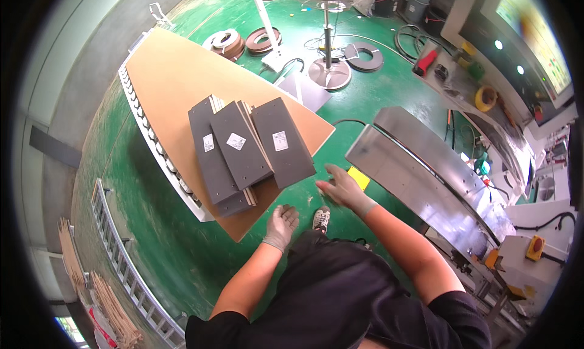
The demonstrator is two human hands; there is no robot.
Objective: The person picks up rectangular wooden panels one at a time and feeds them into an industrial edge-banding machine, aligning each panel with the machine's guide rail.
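Note:
Both hands wear thin light gloves and hold nothing. My left hand [282, 225] hovers near the close corner of a tan board [161, 75], its fingers loosely curled but apart. My right hand [344, 189] reaches out with fingers spread, just beyond the corner of the nearest grey panel. On the tan board lie stacks of dark grey panels: a left stack [213, 157], a middle one [240, 143] resting partly over it, and a right one [285, 143]. Each top panel carries a white label. Pale wooden-coloured edges show between the stacks.
A roller conveyor [146, 121] supports the tan board. To the right stands a machine with a metal bed [420, 160] and a screen [535, 29]. Edging coils [226, 43] and a fan stand [329, 74] are on the green floor; a metal rail [125, 264] runs along the left.

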